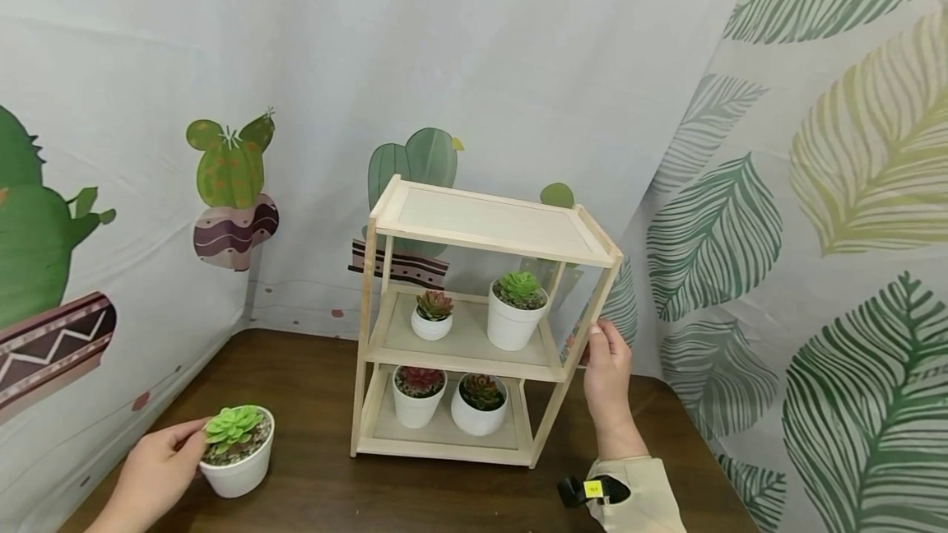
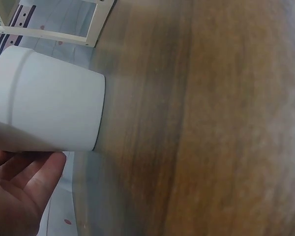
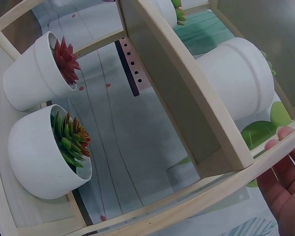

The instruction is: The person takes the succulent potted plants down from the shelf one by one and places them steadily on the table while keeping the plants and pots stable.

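Observation:
At the left of the head view, my left hand (image 1: 157,467) holds a white pot with a green succulent (image 1: 239,451) by its left rim, thumb and forefinger on either side. The left wrist view shows the fingers along the pot's wall (image 2: 54,101), its base at the wooden tabletop. My right hand (image 1: 609,373) grips the right post of a pale wooden shelf rack (image 1: 489,222), fingers around the post in the right wrist view. On its middle shelf stand a small reddish succulent (image 1: 432,319) and a larger green one (image 1: 513,315).
On the bottom shelf are a red succulent in a white pot (image 1: 418,401) and a dark green-red one in a rounded pot (image 1: 479,410). The brown table (image 1: 311,377) runs back to a hanging cloth (image 1: 318,64) with cactus and leaf prints.

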